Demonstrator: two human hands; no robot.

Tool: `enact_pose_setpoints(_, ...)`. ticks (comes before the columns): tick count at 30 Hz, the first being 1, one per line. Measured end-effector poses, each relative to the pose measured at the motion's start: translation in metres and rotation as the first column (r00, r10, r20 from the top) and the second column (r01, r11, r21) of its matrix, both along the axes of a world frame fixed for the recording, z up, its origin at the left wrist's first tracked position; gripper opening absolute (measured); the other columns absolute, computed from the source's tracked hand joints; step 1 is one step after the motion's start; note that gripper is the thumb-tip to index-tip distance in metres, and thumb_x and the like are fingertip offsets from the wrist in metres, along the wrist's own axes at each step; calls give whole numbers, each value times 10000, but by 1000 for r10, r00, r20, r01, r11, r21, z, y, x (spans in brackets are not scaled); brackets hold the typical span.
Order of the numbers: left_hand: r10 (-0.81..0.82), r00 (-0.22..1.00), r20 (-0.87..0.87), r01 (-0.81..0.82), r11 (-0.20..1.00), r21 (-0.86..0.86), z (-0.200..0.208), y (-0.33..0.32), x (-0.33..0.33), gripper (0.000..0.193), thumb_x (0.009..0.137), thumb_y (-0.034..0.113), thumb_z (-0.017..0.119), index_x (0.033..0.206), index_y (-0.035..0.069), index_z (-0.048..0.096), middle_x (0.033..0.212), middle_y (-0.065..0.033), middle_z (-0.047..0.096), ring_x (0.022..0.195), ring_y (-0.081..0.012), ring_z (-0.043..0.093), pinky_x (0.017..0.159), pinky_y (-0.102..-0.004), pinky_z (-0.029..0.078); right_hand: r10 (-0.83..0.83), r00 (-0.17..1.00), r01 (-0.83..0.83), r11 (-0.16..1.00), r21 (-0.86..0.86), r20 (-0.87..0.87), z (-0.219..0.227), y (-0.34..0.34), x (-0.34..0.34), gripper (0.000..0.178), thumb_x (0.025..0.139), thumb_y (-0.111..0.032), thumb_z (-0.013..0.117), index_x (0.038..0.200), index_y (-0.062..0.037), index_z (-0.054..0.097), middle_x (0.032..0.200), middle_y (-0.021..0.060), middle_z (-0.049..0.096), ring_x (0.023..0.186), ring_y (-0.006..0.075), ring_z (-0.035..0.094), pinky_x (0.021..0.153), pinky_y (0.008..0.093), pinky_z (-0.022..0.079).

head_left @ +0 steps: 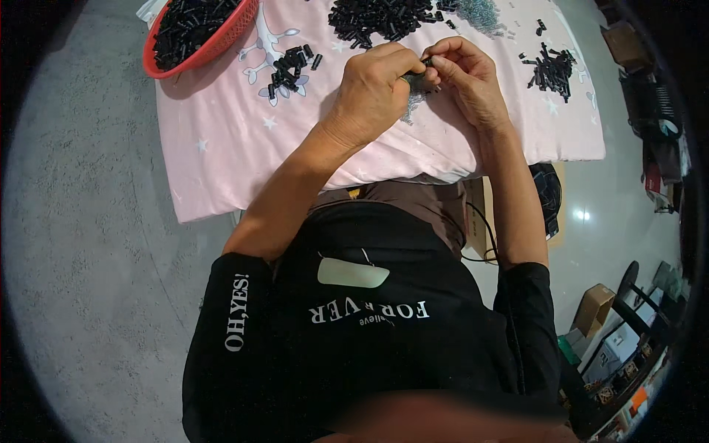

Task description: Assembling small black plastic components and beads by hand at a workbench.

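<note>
Black and small, a piece [427, 63] sits pinched between the fingers of the left hand [375, 83] and the right hand [473, 80], above the pink cloth [236, 159]. It could slip if the pinch loosens, and get lost among the shiny bits [412, 109] just below.
</note>
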State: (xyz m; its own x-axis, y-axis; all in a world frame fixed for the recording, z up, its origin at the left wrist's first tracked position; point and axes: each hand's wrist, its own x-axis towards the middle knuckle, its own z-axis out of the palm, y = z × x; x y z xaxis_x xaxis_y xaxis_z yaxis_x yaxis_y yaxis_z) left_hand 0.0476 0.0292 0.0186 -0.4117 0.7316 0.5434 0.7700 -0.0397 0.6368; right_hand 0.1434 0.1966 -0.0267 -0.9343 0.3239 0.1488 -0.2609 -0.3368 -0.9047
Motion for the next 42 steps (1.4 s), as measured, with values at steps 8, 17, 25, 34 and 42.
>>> enact_pose_setpoints(8, -8, 999, -48, 8, 1000, -6, -3, 0, -4, 280, 715, -117, 505, 916, -14, 670, 837, -140, 665, 737, -255, 671, 685, -322, 522, -10, 1000, 11, 998, 69, -12, -4, 1, 0, 121, 947, -52, 627, 1055, 2, 633, 858, 57, 662, 764, 90, 628, 695, 212, 522)
enact_pose_setpoints(17, 11, 996, 89, -14, 1000, 28, -5, 0, 0, 280, 732, -100, 509, 936, 7, 668, 826, -94, 659, 706, -186, 640, 648, -289, 503, 27, 999, -25, 998, -64, 19, 0, 1, -1, 149, 935, -51, 643, 1073, 3, 636, 876, 61, 673, 791, 99, 652, 734, 203, 543)
enact_pose_setpoints(25, -36, 999, 11, 35, 996, 82, -7, 1, 0, 292, 711, -127, 493, 918, -2, 656, 844, -108, 662, 742, -217, 664, 679, -315, 525, 73, 996, -69, 995, -74, 51, 1, 3, 0, 142, 928, -46, 649, 1060, 8, 641, 862, 82, 686, 772, 114, 663, 720, 211, 558)
enact_pose_setpoints(34, -19, 1000, -25, 21, 993, 117, -9, 2, 3, 297, 698, -131, 498, 920, -14, 657, 848, -121, 662, 762, -245, 674, 690, -314, 532, 106, 994, -100, 984, -145, 33, -8, 10, 0, 110, 926, -45, 651, 1028, -4, 650, 850, 84, 692, 758, 123, 678, 695, 219, 570)
enact_pose_setpoints(42, -7, 994, 113, 0, 998, 61, -7, 2, 3, 301, 719, -114, 506, 949, -9, 669, 863, -110, 680, 768, -197, 679, 707, -312, 538, 121, 993, -120, 974, -193, -5, -7, 9, -1, 89, 922, -47, 658, 1002, -11, 647, 840, 74, 687, 751, 120, 678, 690, 213, 572)
